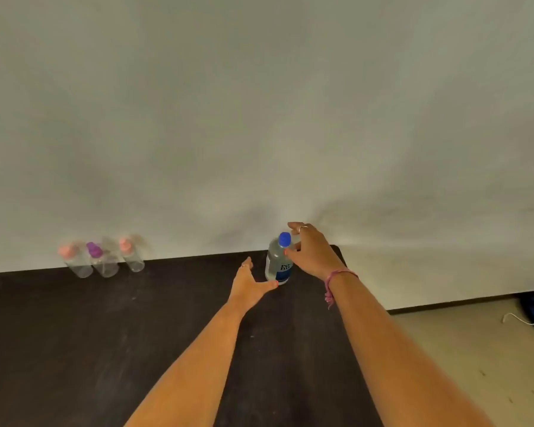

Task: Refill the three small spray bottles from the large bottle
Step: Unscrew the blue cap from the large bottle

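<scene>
— How many bottles do you count?

— Four. Three small spray bottles stand in a row at the far left of the dark surface (pixel 74 349), against the wall (pixel 259 118): a left pink-capped bottle (pixel 74 262), a purple-capped bottle (pixel 103 260) in the middle, and a right pink-capped bottle (pixel 132 254). Then one large bottle (pixel 278 262) with a blue cap (pixel 284 238), upright near the far right corner, well apart from the three.

— What's in them?

— The large bottle is clear with a blue label and looks full of clear liquid. The small ones have clear bodies, but they're blurred, so I can't tell whether anything is inside.

— And your hands?

— My right hand (pixel 312 251) is at the large bottle's neck and shoulder, fingers spread and loosely bent; the thumb tip seems to touch the bottle, yet I'm not gripping it. My left hand (pixel 249 283) is open, fingers straight, thumb stretched toward the bottle's base, just beside it.

— Anything hard to make out?

— My right hand hides part of the bottle's right side. There's a pink bracelet (pixel 336 280) on my right wrist, and a white cable (pixel 521 319) lies on the floor at right, cut off by the edge.
</scene>
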A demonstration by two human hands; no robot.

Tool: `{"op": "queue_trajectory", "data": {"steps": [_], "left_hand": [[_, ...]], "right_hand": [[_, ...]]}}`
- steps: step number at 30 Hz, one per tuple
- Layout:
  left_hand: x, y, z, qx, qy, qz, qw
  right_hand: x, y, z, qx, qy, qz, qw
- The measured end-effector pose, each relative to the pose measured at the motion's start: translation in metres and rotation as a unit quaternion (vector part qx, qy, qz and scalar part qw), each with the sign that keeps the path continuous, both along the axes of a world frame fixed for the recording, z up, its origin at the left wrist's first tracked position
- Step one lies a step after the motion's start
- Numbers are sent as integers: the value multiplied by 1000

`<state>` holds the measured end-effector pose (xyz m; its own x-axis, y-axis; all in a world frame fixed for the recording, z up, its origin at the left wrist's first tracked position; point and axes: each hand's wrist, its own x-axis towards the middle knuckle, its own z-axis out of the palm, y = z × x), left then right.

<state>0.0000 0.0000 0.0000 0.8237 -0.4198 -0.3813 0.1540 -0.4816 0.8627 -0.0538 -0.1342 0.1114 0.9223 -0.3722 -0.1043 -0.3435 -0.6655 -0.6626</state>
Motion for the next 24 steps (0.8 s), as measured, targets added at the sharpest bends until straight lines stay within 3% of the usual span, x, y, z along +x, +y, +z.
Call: {"op": "queue_trajectory", "data": {"steps": [13, 24], "left_hand": [[5, -49, -30, -48, -36, 29, 998], [-17, -19, 0, -95, -81, 67, 990]], "right_hand": [[25, -11, -36, -69, -17, -1, 997], [13, -10, 17, 20, -29, 45, 998]]}}
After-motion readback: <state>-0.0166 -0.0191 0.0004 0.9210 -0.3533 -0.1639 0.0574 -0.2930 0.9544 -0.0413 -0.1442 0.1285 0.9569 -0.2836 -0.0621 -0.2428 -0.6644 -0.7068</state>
